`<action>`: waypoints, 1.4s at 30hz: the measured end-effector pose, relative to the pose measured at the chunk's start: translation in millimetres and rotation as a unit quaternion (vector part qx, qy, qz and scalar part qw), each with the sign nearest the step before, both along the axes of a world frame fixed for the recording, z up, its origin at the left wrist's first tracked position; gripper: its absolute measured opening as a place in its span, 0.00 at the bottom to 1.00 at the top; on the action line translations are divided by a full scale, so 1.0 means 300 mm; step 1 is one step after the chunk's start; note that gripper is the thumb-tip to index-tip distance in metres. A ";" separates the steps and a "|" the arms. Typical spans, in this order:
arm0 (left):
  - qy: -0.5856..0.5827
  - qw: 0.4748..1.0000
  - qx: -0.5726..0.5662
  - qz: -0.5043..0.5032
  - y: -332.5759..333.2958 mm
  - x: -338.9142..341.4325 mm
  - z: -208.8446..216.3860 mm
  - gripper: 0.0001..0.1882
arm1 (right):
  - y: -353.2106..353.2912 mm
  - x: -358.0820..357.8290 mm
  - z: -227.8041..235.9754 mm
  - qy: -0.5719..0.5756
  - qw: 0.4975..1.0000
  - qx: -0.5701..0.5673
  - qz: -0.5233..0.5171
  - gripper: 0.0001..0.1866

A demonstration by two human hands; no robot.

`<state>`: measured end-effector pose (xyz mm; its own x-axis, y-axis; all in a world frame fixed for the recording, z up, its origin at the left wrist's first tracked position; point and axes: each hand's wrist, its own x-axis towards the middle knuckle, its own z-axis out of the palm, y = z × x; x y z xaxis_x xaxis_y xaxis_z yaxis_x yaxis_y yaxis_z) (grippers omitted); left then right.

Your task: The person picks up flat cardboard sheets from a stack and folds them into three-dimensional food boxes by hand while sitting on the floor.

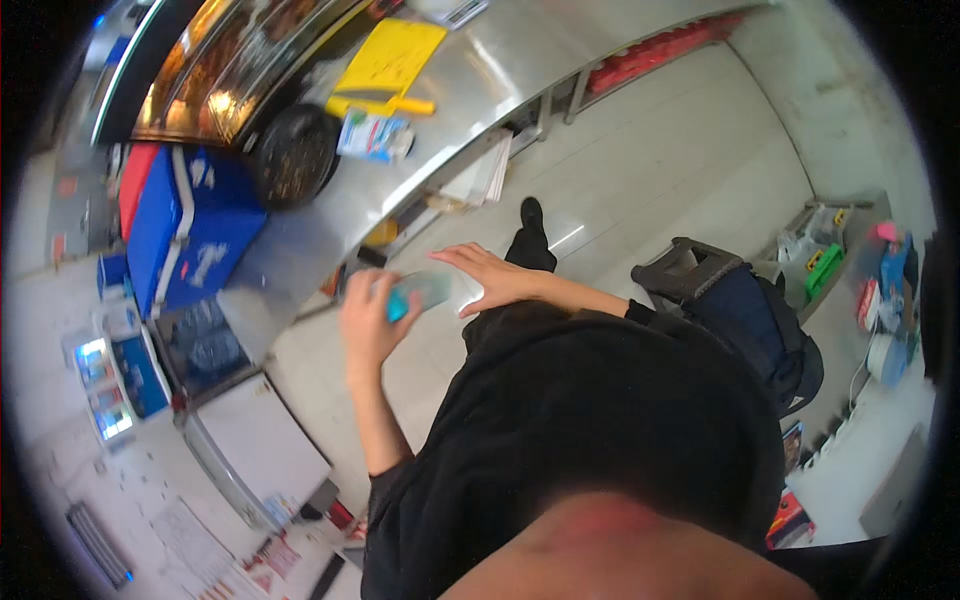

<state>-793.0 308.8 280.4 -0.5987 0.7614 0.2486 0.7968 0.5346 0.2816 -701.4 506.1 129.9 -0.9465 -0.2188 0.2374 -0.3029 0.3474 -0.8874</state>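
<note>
My left hand (369,318) is closed around the teal-capped end of a small clear bottle (434,288). The bottle is tilted, its see-through body pointing toward my other hand; motion blurs its details. Just right of it, my right hand (490,277) is open, with the thumb spread away from the stretched fingers. Whether those fingers touch the bottle, I cannot tell. Both hands are in front of my body, above the pale tiled floor.
A steel counter (440,150) runs ahead, carrying a yellow board (390,55), a knife with a yellow handle (405,105) and a black round lid (297,155). A blue insulated box (195,225) stands left, near a white fridge (257,440). A dark backpack (745,320) is at right.
</note>
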 end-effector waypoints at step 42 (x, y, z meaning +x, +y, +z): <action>-0.457 0.877 -0.005 0.149 0.991 -0.090 -2.068 0.10 | 1.517 -0.699 -2.037 -0.208 0.972 -0.044 0.100 0.42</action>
<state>-820.1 606.2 -340.1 -0.7172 0.5367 -0.4444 0.0653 0.6868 0.7239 -911.1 961.1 -481.2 -0.9049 -0.4052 -0.1300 0.0337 0.2362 -0.9711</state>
